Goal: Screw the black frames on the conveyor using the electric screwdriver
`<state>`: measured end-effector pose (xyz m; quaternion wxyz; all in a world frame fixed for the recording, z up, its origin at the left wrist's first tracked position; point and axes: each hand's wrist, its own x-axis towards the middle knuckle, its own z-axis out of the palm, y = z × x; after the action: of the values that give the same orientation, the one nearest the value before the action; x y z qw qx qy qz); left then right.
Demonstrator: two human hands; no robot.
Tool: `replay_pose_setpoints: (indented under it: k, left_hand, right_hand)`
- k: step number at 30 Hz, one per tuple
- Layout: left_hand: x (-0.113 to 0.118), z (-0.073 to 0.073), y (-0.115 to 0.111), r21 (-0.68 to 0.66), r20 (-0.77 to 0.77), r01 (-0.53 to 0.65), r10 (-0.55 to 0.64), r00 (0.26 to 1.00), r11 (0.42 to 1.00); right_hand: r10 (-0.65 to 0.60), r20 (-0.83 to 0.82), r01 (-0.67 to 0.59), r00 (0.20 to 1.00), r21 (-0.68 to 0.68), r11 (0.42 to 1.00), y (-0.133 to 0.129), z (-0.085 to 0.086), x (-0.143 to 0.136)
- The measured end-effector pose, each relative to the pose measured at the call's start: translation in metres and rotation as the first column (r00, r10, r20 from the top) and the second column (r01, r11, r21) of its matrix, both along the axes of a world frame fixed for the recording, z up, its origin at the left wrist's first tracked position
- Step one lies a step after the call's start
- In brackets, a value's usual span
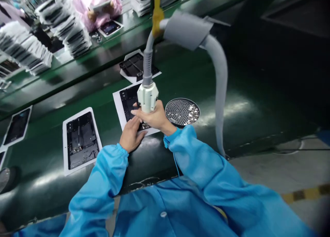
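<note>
My right hand (156,118) is wrapped round a pale powered screwdriver (147,97), held upright with a grey hose rising from its top. Its tip is hidden behind my hand. Below it lies a black tablet housing (127,99) on a white sheet (117,104). My left hand (131,135) rests at the housing's near edge, fingers stretched towards the tool and thumb apart. Just right of my right hand stands a round perforated dish (177,110) with small shiny pieces gathered on its right side; they look like screws.
Another open housing (81,139) lies to the left, and one more (135,66) behind the tool. The grey hose (220,82) loops down on the right from a yellow hanger (157,19). Across the green bench (180,75), a person in pink (94,5) works beside stacked sheets (64,22).
</note>
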<state>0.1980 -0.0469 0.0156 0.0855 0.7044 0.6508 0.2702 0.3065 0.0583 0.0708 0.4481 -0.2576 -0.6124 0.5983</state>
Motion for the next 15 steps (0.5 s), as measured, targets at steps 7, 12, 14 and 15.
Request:
replay_pose_setpoints:
  k: [7,12,14,15]
  left_hand:
    - [0.008,0.002,-0.026,0.099,-0.152,-0.07,0.084,0.985,0.993]
    - [-0.024,0.026,-0.026,0.004,0.01,-0.639,0.639,0.769,0.769]
    - [-0.031,0.033,-0.023,-0.204,-0.084,-0.725,0.726,0.683,0.658]
    - [-0.033,0.035,-0.021,-0.27,-0.12,-0.72,0.72,0.683,0.639]
  right_hand:
    - [-0.124,-0.026,0.126,0.992,0.117,0.985,0.024,0.015,0.032]
    - [-0.093,0.0,0.092,0.996,0.135,0.987,0.027,0.008,0.043]
    - [-0.098,-0.009,0.098,0.995,0.141,0.985,0.027,0.009,0.046]
    - [-0.101,-0.013,0.102,0.995,0.149,0.984,0.027,0.01,0.047]
